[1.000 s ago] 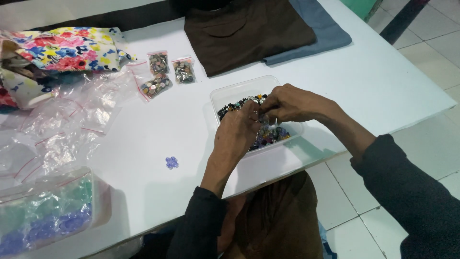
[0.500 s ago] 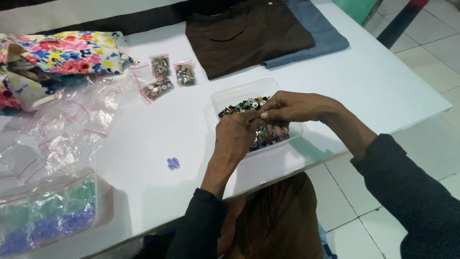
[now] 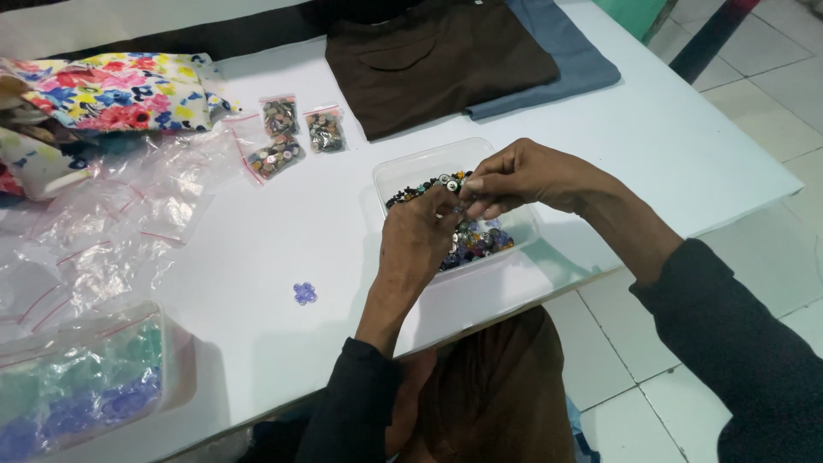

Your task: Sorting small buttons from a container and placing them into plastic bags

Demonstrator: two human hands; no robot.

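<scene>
A clear plastic tub (image 3: 403, 170) full of mixed buttons (image 3: 480, 243) stands near the table's front edge. Both my hands hover over it, fingertips meeting. My left hand (image 3: 416, 240) pinches something small, and my right hand (image 3: 523, 176) pinches at the same spot from the right; a small shiny button seems to sit between the fingers, though it is too small to tell who holds it. A small cluster of purple buttons (image 3: 304, 293) lies alone on the white table (image 3: 257, 249), left of my left forearm.
Three small zip bags of buttons (image 3: 291, 137) lie behind the tub. Empty clear bags (image 3: 120, 223) are scattered at left. A tub of green and blue pieces (image 3: 77, 386) sits at the front left corner. Folded brown (image 3: 437, 60) and blue (image 3: 557, 60) garments and floral fabric (image 3: 111, 90) lie at the back.
My hands stayed over the tub, shifting slightly with the fingers working together; the view has drifted a little. Nothing else on the table has moved.
</scene>
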